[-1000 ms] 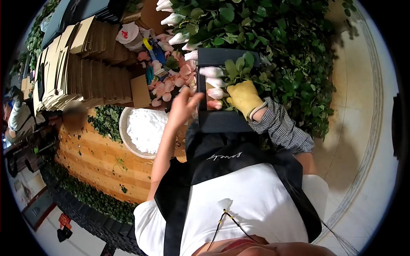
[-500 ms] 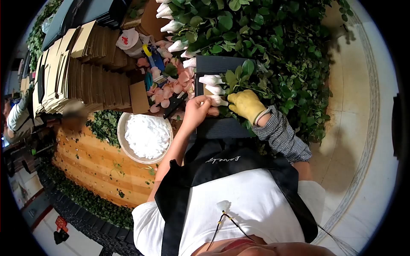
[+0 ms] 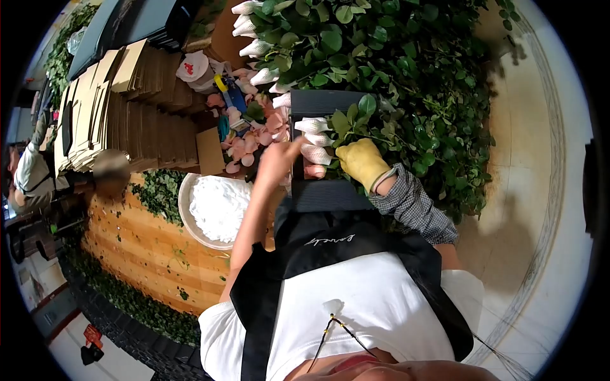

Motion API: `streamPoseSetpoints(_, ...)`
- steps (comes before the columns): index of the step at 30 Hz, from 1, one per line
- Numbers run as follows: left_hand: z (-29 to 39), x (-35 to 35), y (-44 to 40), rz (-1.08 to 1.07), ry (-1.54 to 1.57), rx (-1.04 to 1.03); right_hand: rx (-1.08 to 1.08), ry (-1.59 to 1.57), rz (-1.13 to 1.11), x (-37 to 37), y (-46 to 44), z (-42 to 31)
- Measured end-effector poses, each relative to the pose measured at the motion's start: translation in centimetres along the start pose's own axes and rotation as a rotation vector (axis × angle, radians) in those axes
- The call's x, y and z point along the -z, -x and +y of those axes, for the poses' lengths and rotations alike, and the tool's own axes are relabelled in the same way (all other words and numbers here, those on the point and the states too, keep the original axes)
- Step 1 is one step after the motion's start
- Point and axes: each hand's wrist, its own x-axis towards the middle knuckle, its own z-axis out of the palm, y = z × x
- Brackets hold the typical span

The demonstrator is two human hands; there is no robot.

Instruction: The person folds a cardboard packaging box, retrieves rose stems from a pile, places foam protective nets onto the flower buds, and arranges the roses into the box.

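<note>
Several rose heads in white foam nets point(image 3: 316, 153) lie in a row between two flaps of black corrugated card point(image 3: 333, 195). The lowest, a pinkish bloom point(image 3: 314, 171), shows more of its colour. Just right of the heads, my right hand point(image 3: 363, 162), in a yellow glove, is closed round the rose stems, which are mostly hidden. My bare left hand point(image 3: 277, 160) hovers by the card's left edge, its fingertips towards the netted heads. Motion smears those fingers, so their grip is unclear. Leafy stems point(image 3: 365, 124) stretch rightwards from the heads.
Loose pink petals point(image 3: 240, 147) and a blue-yellow tool point(image 3: 230, 92) lie to the left. A round tub point(image 3: 185, 206) of white foam nets point(image 3: 219, 206) stands below them. Cardboard sheets point(image 3: 152, 130) are stacked further left. A large heap of roses point(image 3: 406, 70) fills the upper right. Another person point(image 3: 32, 168) is at far left.
My left hand has drawn back leftwards from the lowest rose, uncovering the pinkish bloom. My gloved right hand stays nearly in place at the stems.
</note>
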Motion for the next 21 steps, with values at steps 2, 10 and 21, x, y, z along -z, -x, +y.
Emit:
streamPoseSetpoints(2,2.4,-2.0,0.9,0.064,-0.230,-0.125,-0.035,0.039,-0.077,0.1,-0.3,-0.2)
streamPoseSetpoints(10,1.7,-1.6,1.9,0.280,0.377,-0.182,-0.080,0.086,-0.078,-0.8,-0.7,-0.3)
streamPoseSetpoints(21,-2.7,4.6,2.6,0.361,0.413,-0.304,-0.049,-0.105,0.189,7.4,0.5,-3.2)
